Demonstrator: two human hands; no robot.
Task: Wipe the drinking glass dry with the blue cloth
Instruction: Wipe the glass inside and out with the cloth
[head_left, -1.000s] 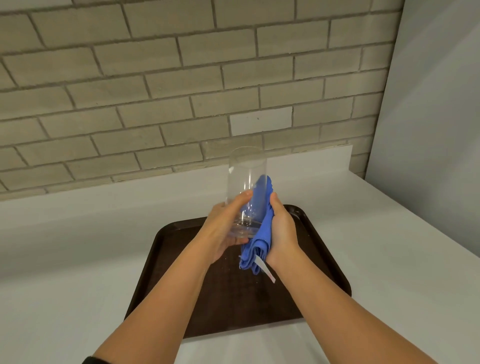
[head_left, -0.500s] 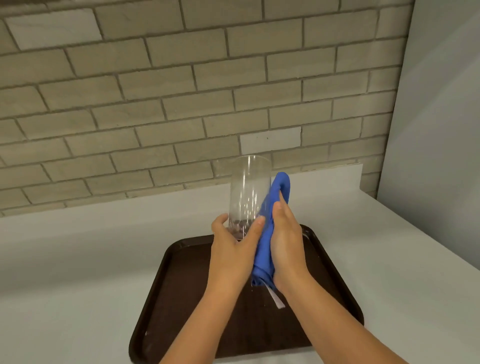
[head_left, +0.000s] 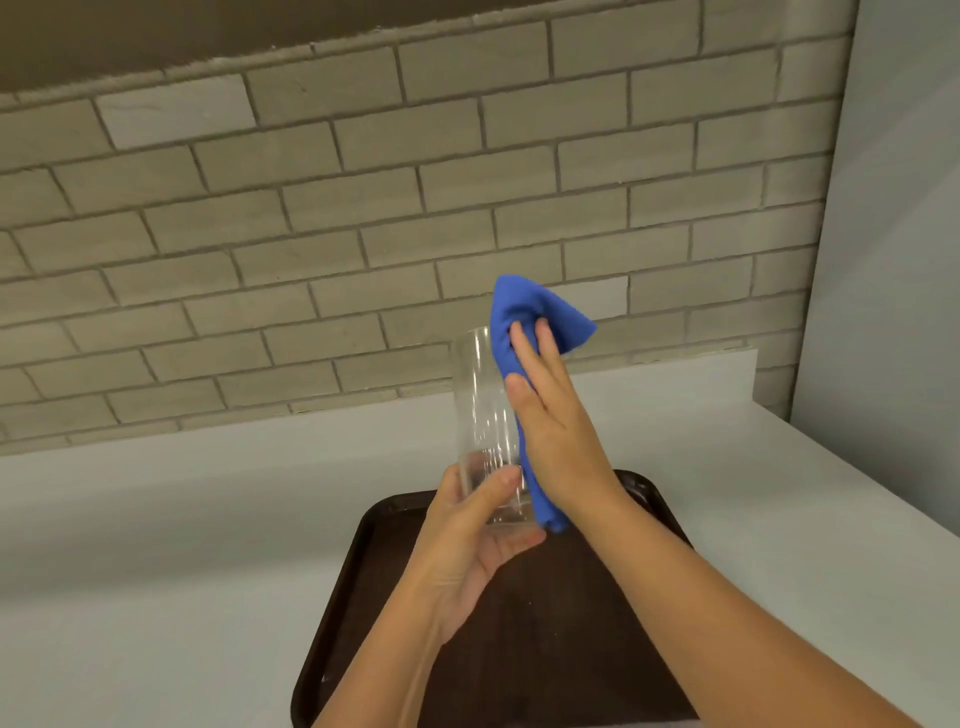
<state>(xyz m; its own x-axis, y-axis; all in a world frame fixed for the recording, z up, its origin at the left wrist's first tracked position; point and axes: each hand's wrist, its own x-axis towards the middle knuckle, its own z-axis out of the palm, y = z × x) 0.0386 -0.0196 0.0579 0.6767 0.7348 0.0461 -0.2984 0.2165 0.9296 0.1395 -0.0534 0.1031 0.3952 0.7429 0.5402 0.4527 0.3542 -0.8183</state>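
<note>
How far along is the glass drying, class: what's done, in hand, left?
Done: the left hand has a grip on the base of the drinking glass, held above the tray. In hand: the right hand presses the blue cloth flat along its outer side. Left: the inside, where no cloth shows.

My one head view looks forward and down, close above the fingers (head_left: 537, 358), with surface (head_left: 156, 519) and wall (head_left: 311, 218) beyond them.
</note>
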